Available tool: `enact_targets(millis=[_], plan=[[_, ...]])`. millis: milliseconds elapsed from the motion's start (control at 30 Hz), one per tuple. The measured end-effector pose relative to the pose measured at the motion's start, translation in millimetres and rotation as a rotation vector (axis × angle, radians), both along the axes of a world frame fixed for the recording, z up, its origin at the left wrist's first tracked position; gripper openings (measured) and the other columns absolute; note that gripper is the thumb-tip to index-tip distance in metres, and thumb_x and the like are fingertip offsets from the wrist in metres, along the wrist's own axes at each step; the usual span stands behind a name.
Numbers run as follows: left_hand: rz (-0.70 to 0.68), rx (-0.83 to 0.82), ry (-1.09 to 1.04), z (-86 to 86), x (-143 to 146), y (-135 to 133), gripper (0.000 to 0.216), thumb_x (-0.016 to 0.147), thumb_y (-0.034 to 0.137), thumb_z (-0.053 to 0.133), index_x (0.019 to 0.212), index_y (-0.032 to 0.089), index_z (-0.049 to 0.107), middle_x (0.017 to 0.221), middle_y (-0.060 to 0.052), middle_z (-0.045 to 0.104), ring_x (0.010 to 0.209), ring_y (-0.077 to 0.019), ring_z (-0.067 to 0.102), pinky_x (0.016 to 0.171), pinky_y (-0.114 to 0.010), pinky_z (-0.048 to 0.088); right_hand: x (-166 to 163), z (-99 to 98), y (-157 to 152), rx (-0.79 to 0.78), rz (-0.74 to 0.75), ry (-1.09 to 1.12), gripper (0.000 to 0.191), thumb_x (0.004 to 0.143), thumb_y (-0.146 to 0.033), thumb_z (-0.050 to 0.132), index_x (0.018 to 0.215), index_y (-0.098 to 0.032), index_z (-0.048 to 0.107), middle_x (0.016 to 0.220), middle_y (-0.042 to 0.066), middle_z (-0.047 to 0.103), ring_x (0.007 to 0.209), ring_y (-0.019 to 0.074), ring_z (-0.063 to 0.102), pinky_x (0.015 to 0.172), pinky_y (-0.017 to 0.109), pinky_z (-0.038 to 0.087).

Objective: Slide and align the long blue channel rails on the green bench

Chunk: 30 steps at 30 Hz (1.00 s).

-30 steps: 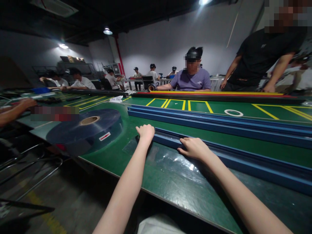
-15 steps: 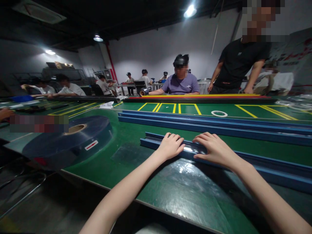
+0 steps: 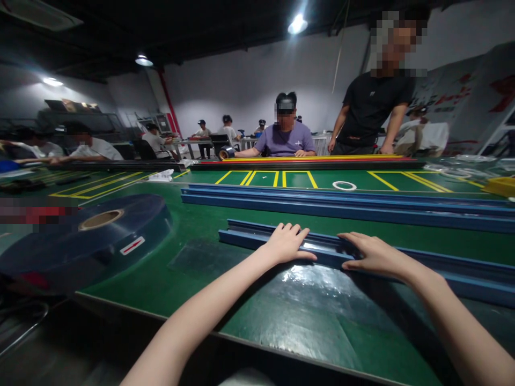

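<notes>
A long blue channel strip [image 3: 241,239] with raised side walls lies across the green table in front of me. Near its left end, my left hand [image 3: 286,244] straddles it, fingers over the far wall and thumb along the near wall. Further right, my right hand [image 3: 372,254] spans the same strip, thumb at the near wall and fingers toward the far one. Between the hands the groove has a glossy patch. Clear plastic film [image 3: 309,305] shines on the table below the strip. Beyond it lies a second set of blue strips [image 3: 257,201].
A big roll of clear film [image 3: 148,225] stands at the left near the table edge [image 3: 156,316]. Further back are a white ring [image 3: 344,186], yellow tape lines and yellow and red strips [image 3: 322,157]. A person in purple [image 3: 287,139] sits opposite; another in black [image 3: 374,107] stands beside.
The view has turned to the right. Both hands have slid rightward along the blue channel strip, and the gap between them has grown a little.
</notes>
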State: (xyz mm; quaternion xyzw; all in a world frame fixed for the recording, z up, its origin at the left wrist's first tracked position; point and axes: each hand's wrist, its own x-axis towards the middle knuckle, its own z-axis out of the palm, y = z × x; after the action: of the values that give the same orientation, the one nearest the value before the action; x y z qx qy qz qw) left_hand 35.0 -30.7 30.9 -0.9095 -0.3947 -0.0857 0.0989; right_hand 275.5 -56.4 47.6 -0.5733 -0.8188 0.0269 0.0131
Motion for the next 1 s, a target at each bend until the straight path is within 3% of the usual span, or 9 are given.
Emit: enact_targets(millis=[200, 333, 567, 833, 1000], plan=[[-0.016, 0.059, 0.015, -1.8, -1, 4, 0.078, 0.075, 0.074, 0.037, 0.126, 0.016, 0.047, 0.113, -0.012, 0.058, 0.101, -0.0266, 0.054, 0.089, -0.037, 0.037, -5, 5.0, 2, -0.006, 0.036, 0.024, 0.067, 0.065, -0.041, 0.062, 0.126, -0.013, 0.051, 0.122, 0.016, 0.056, 0.106, 0.029, 0.056, 0.088, 0.037, 0.044], [0.006, 0.059, -0.003, -3.8, -13, 11, 0.077, 0.074, 0.074, 0.037, 0.125, 0.018, 0.048, 0.113, -0.012, 0.059, 0.101, -0.026, 0.054, 0.088, -0.037, 0.038, -18, 7.8, 0, 0.036, 0.079, -0.006, 0.062, 0.071, -0.041, 0.06, 0.127, -0.016, 0.05, 0.119, 0.016, 0.058, 0.102, 0.0292, 0.058, 0.085, 0.039, 0.045], [0.053, 0.049, 0.025, -3.6, -54, 25, 0.072, 0.077, 0.071, 0.038, 0.128, 0.02, 0.045, 0.117, -0.011, 0.057, 0.104, -0.0248, 0.053, 0.09, -0.035, 0.036, -46, -4.7, 2, 0.205, 0.123, 0.02, 0.064, 0.078, -0.047, 0.053, 0.132, -0.015, 0.043, 0.13, 0.017, 0.05, 0.115, 0.0286, 0.049, 0.094, 0.04, 0.038], [0.174, -0.039, 0.067, 2.6, -118, 43, 0.062, 0.08, 0.062, 0.046, 0.131, 0.026, 0.041, 0.123, -0.007, 0.054, 0.111, -0.022, 0.05, 0.094, -0.03, 0.034, -14, -10.9, 8, 0.218, 0.06, 0.008, 0.062, 0.078, -0.046, 0.052, 0.132, -0.018, 0.044, 0.125, 0.015, 0.054, 0.11, 0.029, 0.052, 0.089, 0.042, 0.039], [0.207, -0.142, 0.004, 7.5, -137, 52, 0.069, 0.074, 0.062, 0.055, 0.13, 0.023, 0.042, 0.127, -0.01, 0.051, 0.117, -0.0242, 0.046, 0.096, -0.031, 0.033, -24, -6.8, 18, 0.224, 0.133, -0.029, 0.059, 0.079, -0.044, 0.053, 0.129, -0.012, 0.047, 0.119, 0.018, 0.057, 0.104, 0.0295, 0.055, 0.086, 0.039, 0.042]])
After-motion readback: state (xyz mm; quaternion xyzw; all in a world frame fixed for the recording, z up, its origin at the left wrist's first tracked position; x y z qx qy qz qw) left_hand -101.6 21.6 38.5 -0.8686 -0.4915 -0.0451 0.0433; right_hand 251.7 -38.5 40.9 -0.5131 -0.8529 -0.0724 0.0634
